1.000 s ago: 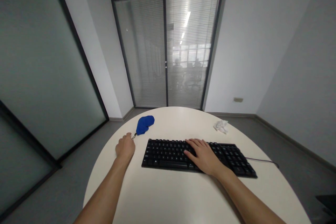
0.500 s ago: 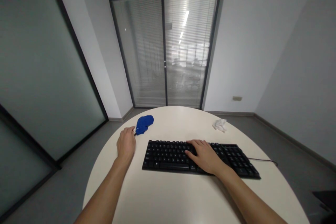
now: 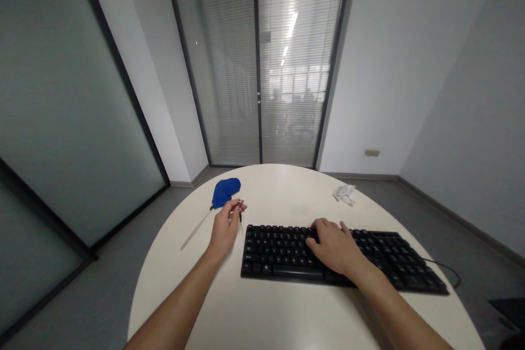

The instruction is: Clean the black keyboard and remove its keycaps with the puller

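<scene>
A black keyboard [image 3: 283, 249] lies on the round pale table [image 3: 266, 317]. My right hand [image 3: 334, 246] rests on its keys right of the middle, fingers spread and fingertips near the far edge. Just off the keyboard's far left corner, my left hand [image 3: 225, 224] pinches a small slender tool [image 3: 240, 215] with a dark middle and thin wire-like ends; its exact kind is too small to tell. Beyond that hand lies a blue cloth piece [image 3: 223, 191]. A thin pale rod [image 3: 194, 229] with a dark tip reaches from it toward me, left of my hand.
Crumpled white tissue [image 3: 344, 194] sits near the far right table edge. The keyboard's cable [image 3: 451, 269] curls at the right edge. Behind the table stands a glass partition with blinds [image 3: 287, 120], with walls on both sides.
My left hand has moved right from beside the rod, and the small tool now shows in its fingers. The keyboard has slid right and slightly nearer, along with my right hand.
</scene>
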### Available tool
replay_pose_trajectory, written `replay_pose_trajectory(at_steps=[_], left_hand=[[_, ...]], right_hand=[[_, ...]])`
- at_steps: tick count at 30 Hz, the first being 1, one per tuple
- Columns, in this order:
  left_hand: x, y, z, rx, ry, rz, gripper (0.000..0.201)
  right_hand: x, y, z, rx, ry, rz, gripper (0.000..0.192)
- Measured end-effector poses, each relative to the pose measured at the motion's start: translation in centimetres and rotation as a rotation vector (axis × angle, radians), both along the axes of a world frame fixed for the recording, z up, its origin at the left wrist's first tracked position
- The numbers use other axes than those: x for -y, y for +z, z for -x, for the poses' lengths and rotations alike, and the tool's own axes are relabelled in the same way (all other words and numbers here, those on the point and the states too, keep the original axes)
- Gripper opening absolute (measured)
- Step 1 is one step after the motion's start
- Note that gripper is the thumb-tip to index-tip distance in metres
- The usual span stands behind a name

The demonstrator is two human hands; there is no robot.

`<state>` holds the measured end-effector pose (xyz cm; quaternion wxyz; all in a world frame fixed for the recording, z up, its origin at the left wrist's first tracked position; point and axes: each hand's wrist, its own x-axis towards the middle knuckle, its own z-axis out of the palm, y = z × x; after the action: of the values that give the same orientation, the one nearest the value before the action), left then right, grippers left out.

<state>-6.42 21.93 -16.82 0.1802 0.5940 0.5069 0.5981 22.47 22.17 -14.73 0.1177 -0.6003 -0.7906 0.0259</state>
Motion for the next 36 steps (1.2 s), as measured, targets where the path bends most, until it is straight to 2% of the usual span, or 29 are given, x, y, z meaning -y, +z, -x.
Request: replay_pose_trajectory(at_steps=[5,8,11,16,29,36], left_hand=[[-0.4,-0.2,-0.1,0.178,-0.071,0.010,0.034],[-0.6,-0.1,0.2,0.253,-0.087,0.043,0.038],[-0.5,0.3,0.3,0.310,-0.072,0.051,0.041],[0.0,0.9,-0.3,0.353,-0.093,0.064,0.041],[0.0,0.3,-0.8,0.275,-0.153,0.058,0.040],[0.0,0.2,-0.8,0.228,-0.152,0.002,0.030]], right_hand=[[-0.1,-1.0,1.6,-0.179,0.233,-0.116,0.037],[0.2,-1.4,2.1,-0.206,0.350,-0.079,0.045],[0.5,-1.4,2.2,-0.206,0.404,-0.021,0.045],[0.5,-1.1,2.0,-0.212,0.415,-0.033,0.042],[0.6,-1.1,2.0,-0.219,0.413,-0.034,0.039],[0.5,-1.2,2.0,-0.215,0.409,-0.034,0.040]])
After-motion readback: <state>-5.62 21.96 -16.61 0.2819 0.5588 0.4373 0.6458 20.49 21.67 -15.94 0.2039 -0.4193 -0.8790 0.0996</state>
